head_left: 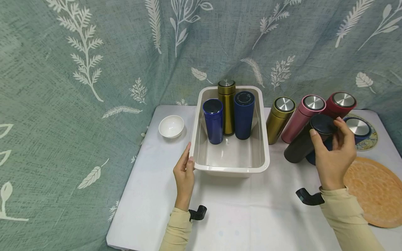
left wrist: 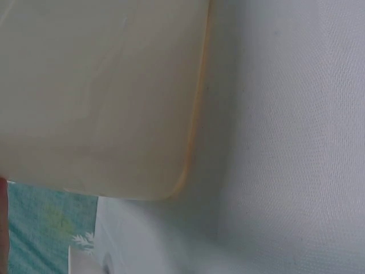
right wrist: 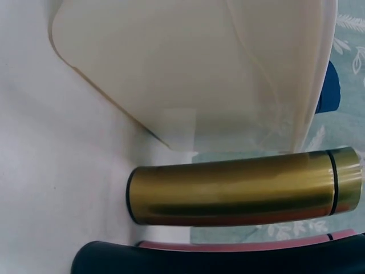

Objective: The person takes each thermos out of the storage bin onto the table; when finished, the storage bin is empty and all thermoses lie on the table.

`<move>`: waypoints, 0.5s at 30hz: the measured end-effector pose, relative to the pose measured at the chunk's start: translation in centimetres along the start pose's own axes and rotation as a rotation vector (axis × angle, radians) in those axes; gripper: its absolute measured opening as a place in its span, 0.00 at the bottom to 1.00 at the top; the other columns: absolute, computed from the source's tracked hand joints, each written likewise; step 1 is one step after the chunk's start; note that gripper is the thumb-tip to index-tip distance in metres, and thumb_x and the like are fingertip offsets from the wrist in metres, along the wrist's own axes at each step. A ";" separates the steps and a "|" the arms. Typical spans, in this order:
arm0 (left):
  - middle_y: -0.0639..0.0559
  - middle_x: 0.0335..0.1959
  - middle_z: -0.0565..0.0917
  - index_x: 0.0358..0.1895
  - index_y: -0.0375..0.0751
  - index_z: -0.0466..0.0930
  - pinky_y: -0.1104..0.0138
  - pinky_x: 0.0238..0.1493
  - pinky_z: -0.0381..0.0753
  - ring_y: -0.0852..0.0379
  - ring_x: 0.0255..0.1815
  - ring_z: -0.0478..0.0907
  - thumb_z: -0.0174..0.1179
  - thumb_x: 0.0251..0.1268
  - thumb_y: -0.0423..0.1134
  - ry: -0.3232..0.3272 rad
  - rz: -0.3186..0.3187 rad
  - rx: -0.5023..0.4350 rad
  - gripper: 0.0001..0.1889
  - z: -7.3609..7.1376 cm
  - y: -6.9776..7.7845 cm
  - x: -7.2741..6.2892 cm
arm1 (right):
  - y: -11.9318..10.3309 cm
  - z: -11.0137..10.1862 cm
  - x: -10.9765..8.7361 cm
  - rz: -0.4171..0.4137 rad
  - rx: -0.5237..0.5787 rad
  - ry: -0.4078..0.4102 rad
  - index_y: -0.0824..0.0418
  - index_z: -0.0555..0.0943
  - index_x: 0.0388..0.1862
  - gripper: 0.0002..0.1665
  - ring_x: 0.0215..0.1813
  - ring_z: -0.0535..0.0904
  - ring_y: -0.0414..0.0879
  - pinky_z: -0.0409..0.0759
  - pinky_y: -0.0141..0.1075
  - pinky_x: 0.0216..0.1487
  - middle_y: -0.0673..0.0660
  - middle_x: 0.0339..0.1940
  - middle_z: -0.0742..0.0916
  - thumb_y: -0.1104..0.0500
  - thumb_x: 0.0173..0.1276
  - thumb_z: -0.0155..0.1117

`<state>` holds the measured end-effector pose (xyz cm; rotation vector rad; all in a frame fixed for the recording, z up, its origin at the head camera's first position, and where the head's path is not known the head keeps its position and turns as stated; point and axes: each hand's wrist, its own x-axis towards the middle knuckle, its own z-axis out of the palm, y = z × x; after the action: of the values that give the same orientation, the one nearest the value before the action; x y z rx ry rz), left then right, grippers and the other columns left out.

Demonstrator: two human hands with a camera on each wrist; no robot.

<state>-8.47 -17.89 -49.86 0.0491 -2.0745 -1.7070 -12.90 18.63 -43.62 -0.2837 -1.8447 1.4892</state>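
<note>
My right hand [head_left: 336, 157] grips the top of a black thermos flask [head_left: 301, 144], thumb on one side of the cap and fingers on the other. The flask's dark body also crosses the bottom of the right wrist view. My left hand [head_left: 184, 176] holds the near left rim of a white plastic bin [head_left: 230, 170]. Inside the bin stand a blue flask [head_left: 214, 125], a gold flask [head_left: 228, 115] and a dark blue flask [head_left: 243, 120]. Right of the bin are another gold flask [right wrist: 239, 188], a pink flask [head_left: 298, 120] and a red flask [head_left: 329, 107].
A blue flask with a silver lid [head_left: 357, 127] stands partly hidden behind my right hand. Beneath my right forearm lies a round orange mat [head_left: 377, 191], with a patterned mat [head_left: 372, 141] behind it. A small white bowl [head_left: 171, 126] sits left of the bin. Leaf-printed cloth hangs behind the table.
</note>
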 end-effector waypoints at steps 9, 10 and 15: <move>0.62 0.19 0.63 0.71 0.47 0.74 0.77 0.26 0.66 0.69 0.21 0.58 0.48 0.75 0.31 0.000 0.002 0.002 0.24 0.0 -0.1 0.0 | -2.5 0.0 -0.4 -0.004 0.025 0.025 0.63 0.78 0.62 0.30 0.72 0.73 0.45 0.67 0.37 0.76 0.56 0.69 0.79 0.69 0.59 0.71; 0.62 0.19 0.63 0.71 0.47 0.74 0.77 0.26 0.67 0.69 0.21 0.58 0.48 0.75 0.31 0.000 0.003 0.003 0.24 0.0 -0.1 0.0 | -2.8 0.0 -0.5 -0.009 0.034 0.025 0.64 0.78 0.62 0.30 0.72 0.73 0.45 0.67 0.37 0.76 0.56 0.69 0.79 0.69 0.59 0.71; 0.61 0.23 0.65 0.71 0.46 0.74 0.77 0.27 0.69 0.69 0.22 0.60 0.48 0.74 0.31 0.004 0.005 0.008 0.24 0.0 -0.1 0.0 | -4.1 0.2 -0.9 -0.056 0.081 0.013 0.67 0.79 0.61 0.29 0.72 0.73 0.47 0.69 0.38 0.75 0.54 0.67 0.80 0.71 0.58 0.71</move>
<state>-8.51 -17.94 -49.95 0.0507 -2.0769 -1.6942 -11.32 16.72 -40.21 -0.2004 -1.7627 1.5158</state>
